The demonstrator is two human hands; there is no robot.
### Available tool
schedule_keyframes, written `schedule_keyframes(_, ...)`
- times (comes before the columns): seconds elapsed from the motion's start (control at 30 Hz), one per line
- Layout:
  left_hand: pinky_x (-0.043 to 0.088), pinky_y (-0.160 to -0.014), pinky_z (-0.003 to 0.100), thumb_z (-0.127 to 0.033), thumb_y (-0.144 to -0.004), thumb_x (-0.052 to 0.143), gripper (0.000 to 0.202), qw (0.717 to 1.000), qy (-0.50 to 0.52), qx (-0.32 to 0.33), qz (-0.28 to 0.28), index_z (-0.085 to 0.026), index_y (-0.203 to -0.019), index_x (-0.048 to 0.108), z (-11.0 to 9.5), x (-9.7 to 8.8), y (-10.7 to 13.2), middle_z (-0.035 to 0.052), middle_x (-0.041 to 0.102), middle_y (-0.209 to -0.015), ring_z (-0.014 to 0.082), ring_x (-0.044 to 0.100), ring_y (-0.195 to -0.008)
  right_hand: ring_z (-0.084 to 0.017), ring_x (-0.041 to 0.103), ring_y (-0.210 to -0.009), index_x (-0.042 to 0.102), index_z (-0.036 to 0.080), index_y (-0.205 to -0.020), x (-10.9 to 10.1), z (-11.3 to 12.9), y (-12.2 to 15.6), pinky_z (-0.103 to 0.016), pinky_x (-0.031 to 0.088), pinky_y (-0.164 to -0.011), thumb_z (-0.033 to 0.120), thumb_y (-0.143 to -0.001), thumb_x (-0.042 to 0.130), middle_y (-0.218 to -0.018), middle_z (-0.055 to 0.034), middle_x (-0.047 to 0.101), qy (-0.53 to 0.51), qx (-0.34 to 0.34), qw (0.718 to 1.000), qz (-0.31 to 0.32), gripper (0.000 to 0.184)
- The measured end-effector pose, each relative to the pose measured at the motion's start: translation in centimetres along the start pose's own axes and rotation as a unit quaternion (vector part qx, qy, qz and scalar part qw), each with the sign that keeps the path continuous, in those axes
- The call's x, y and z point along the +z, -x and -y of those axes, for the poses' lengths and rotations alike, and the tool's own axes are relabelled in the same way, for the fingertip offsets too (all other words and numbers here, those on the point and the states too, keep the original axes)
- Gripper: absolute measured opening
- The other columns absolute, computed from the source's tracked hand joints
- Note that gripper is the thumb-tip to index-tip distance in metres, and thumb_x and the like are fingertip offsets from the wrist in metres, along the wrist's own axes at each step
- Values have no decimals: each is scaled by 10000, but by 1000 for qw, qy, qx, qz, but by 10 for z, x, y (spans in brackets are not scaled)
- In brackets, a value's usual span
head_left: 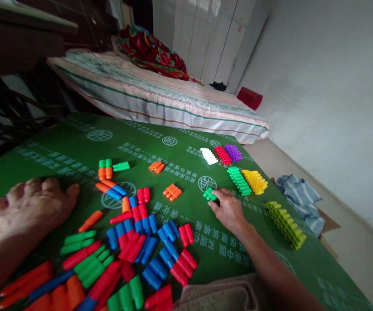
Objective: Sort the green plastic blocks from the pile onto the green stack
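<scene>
My right hand [228, 210] reaches forward over the green printed table [180, 151] and pinches a small green block piece [209, 195] at its fingertips, just left of a sorted green row [238, 180]. My left hand [31, 207] rests on the table at the left with its fingers curled under, and I see nothing held in it. A loose pile of red, blue, green and orange blocks [131, 246] lies between my arms. Sorted rows lie at the far right: white [209, 156], red [222, 154], purple [233, 152], yellow [254, 181] and lime [285, 224].
Small orange clusters [172, 191] and an orange-and-green cluster [109, 169] lie mid-table. A bed with a striped cover [160, 95] stands behind the table. A blue cloth [299, 196] lies on the floor at the right. A beige cloth [219, 296] lies at the near edge.
</scene>
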State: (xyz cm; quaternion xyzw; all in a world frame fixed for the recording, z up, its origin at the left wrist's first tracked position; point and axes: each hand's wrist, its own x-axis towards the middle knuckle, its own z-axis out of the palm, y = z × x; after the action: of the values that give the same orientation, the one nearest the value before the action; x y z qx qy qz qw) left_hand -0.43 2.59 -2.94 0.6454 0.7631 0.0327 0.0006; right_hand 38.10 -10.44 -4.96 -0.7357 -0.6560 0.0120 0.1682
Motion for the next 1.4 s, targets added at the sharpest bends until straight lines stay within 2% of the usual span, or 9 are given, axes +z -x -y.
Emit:
schedule_keyframes(0.17,302,-1041,547,-621,-788,-22,873,999,-13,-29,12,-62,-1256,459,-5,-5,4,242,409,-1351,386,309,-1294,-219,584,-978,675,232,-1033,-1,1,1,-324,465,-847,232,-815,613,-1042,-72,668,4,2,1000,-5,226)
schedule_keyframes(0.53,321,-1023,558,-628,-789,-19,874,1000,-6,-25,4,-64,-1237,475,-3,-5,6,246,405,-1345,401,310,-1289,-220,584,-973,672,239,-1029,0,0,1,-325,466,-834,229,-814,607,-1036,-70,666,9,-2,1000,-8,224)
schedule_keyframes(0.77,310,-1032,566,-597,-814,83,799,1000,2,-23,8,-46,-1241,472,-6,-7,7,255,419,-1342,404,331,-1282,-221,586,-986,663,219,-1054,3,-3,2,-328,464,-854,233,-826,593,-1048,-77,665,10,-11,1000,-10,239)
schedule_keyframes(0.9,313,-1015,591,-571,-826,153,748,1000,21,-2,-12,-26,-1212,489,-1,-2,6,281,430,-1331,423,334,-1278,-216,586,-986,660,222,-1050,7,-8,4,-329,458,-870,240,-829,589,-1016,-67,668,2,-27,999,-18,233)
schedule_keyframes(1.17,313,-1016,569,-535,-865,172,706,999,24,20,-40,-9,-1226,473,-1,0,17,275,435,-1333,414,334,-1282,-232,602,-945,658,209,-1062,12,-15,9,-347,473,-815,286,-850,541,-1002,-80,669,24,-42,998,-34,254)
schedule_keyframes(1.4,323,-996,537,-482,-863,227,620,998,15,-3,-66,-51,-1201,518,0,10,17,255,476,-1309,383,371,-1263,-247,622,-892,651,214,-1061,11,-16,9,-358,483,-745,313,-849,547,-982,-83,668,78,-45,996,-19,257)
